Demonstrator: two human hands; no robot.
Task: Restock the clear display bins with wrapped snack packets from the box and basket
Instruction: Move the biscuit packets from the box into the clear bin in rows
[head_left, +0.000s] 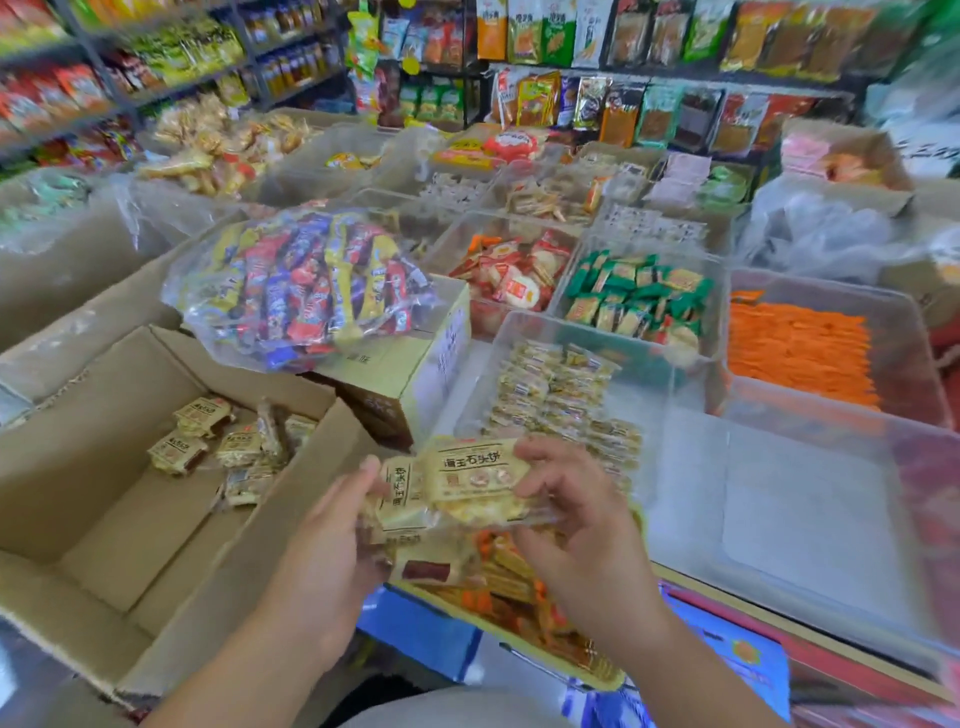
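Note:
My left hand (332, 551) and my right hand (582, 519) together hold a small stack of pale yellow wrapped snack packets (467, 483) just in front of a clear display bin (670, 374). That bin holds several of the same packets (556, 395) in rows at its left side. The open cardboard box (104, 530) at lower left has several matching packets (228, 447) loose on its bottom. Under my hands lies a yellow basket (597, 678) of orange and tan wrapped snacks.
More clear bins hold green packets (639, 296), red-and-white rice crackers (514, 275) and orange sticks (795, 348). A clear bag of colourful bars (306, 291) lies on a closed carton (405, 379). An empty-looking clear bin (810, 525) stands at right. Shelves of goods line the back.

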